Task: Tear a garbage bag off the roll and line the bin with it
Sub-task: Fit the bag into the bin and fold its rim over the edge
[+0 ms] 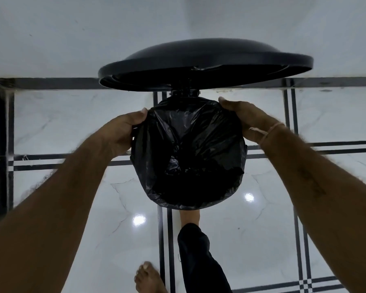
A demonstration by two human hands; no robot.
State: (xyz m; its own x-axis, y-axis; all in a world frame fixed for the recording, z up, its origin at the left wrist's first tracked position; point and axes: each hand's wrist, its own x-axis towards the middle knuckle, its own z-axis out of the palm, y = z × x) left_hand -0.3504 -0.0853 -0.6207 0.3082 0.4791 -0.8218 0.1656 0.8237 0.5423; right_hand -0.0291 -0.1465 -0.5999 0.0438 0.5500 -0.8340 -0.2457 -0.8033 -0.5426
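Head view, sole angle: black garbage bag (188, 149) sits inside the round bin (244, 157), its mouth folded outward over the rim around most of the circle. Bin lid (205, 62) stands raised at the far side on its hinge. A foot (189, 217) at the near base appears to press a pedal, though the pedal itself is hidden.

Left hand (123, 132) is closed on the bag's edge at the left rim, thumb on top, fingers curled underneath. Right hand (247, 119) clamps the bag's edge at the far right rim in the same manner; a thread band (268, 132) circles that wrist. No roll is in view.

Assessment: tearing-off is judged complete; the step in hand is seating the bag's cuff over the rim. Film inside is bunched and creased toward the middle, not pressed to the walls.

Next move, in my judgement, calls for drawing the cuff down evenly on both sides, then pushing the slack film to the bottom before the lid is lowered. The tiled floor (72, 123) around the bin shows nothing loose.
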